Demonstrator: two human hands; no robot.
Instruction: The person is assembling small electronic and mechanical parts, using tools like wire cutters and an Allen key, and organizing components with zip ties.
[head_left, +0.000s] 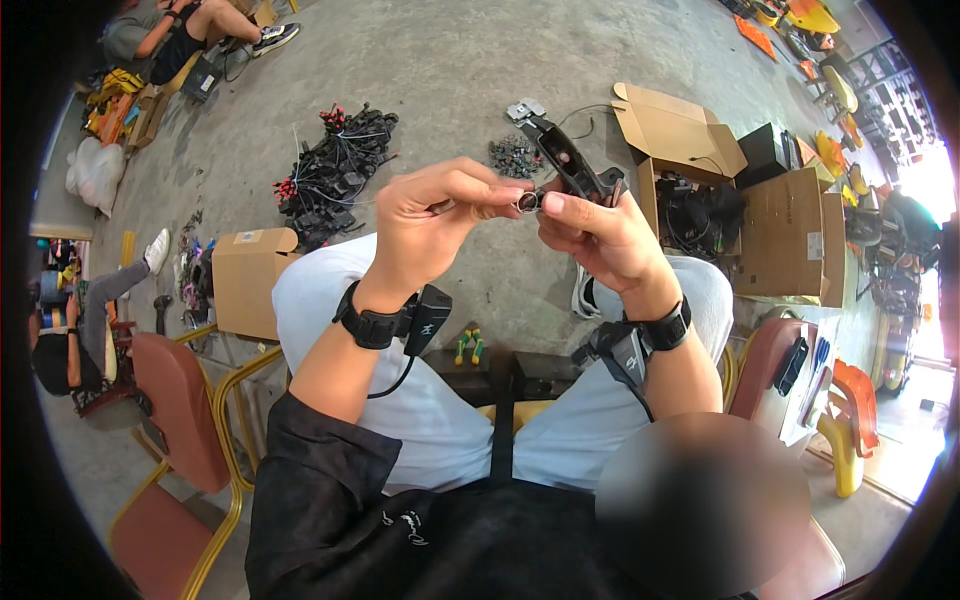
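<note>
Both my hands are raised in front of my lap, close together. My left hand (432, 222) is closed, its thumb and fingertips pinching a small round metal coil (527, 203) at its left side. In my right hand (598, 238) is a long black bracket-like part (566, 158) with a silvery piece at its far end; my thumb presses near the coil. The coil lies against the near left end of the black part, and fingers hide some of where they meet. Each wrist wears a black strap with a small box.
On the floor ahead lie a heap of black cabled parts with red ends (340, 170) and a small pile of tiny pieces (514, 157). An open cardboard box (780, 235) with black parts stands right. Yellow-green pliers (469, 346) lie between my legs. Other people sit at left.
</note>
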